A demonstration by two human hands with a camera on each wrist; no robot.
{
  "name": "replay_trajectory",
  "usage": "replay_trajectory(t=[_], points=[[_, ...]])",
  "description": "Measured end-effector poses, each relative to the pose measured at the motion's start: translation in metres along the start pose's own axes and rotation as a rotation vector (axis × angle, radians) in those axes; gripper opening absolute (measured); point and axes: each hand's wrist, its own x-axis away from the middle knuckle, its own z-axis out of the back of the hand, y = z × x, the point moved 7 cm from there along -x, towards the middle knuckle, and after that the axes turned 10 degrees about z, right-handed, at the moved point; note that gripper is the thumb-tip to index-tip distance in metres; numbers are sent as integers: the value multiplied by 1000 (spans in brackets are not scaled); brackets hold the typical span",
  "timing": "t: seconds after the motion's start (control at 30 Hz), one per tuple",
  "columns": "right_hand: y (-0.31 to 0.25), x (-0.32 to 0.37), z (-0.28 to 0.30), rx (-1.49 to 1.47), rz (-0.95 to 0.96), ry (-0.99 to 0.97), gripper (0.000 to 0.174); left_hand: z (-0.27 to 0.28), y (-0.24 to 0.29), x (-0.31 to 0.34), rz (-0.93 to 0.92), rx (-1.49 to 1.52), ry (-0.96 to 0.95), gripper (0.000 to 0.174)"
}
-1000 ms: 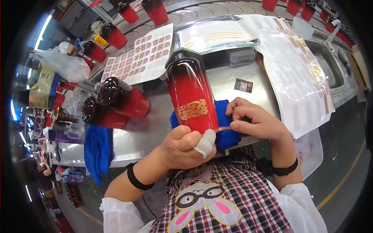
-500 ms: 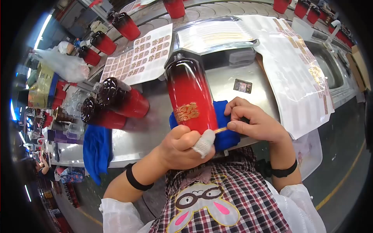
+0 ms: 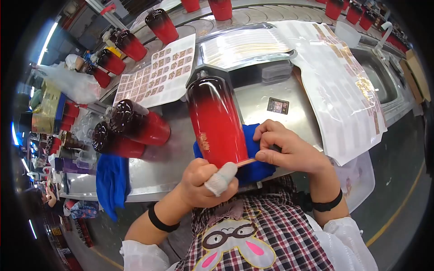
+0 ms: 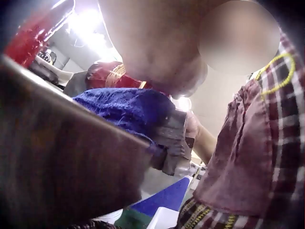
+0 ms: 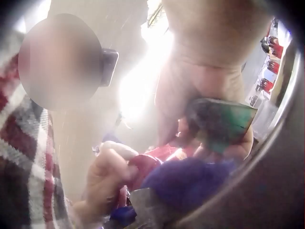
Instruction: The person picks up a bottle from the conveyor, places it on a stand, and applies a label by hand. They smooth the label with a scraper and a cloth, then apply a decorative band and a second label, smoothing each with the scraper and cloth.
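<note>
A glossy red bottle with a black shoulder [image 3: 217, 119] lies on a folded blue cloth [image 3: 255, 174] in the head view, its neck pointing away. A gold motif [image 3: 204, 141] shows at its left side. My left hand [image 3: 210, 180], one digit in a white knitted cover, grips the base end. A thin gold strip [image 3: 244, 162] crosses the base edge toward my right hand [image 3: 289, 151], whose thumb and finger pinch its end. In the right wrist view a flat green and dark piece [image 5: 226, 124] sits at my right hand; how it is held is unclear.
Two more red-black bottles [image 3: 140, 123] lie left, beside another blue cloth [image 3: 113, 180]. Sticker sheets [image 3: 158, 72], a metal tray [image 3: 246, 45], a small dark card [image 3: 278, 105] and a long white sheet [image 3: 334, 99] surround the work. Bottles stand along a conveyor [image 3: 253, 16].
The bottle has rolled so that its gold motif has shifted to the left edge and shows narrower. Both hands stay at the base. Conveyor bottles have shifted.
</note>
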Motion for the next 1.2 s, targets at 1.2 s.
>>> replay_trajectory(t=[1.2], points=[[-9, -3, -1, -19, 36, 19, 26, 6, -26, 1, 697, 203, 134, 38]])
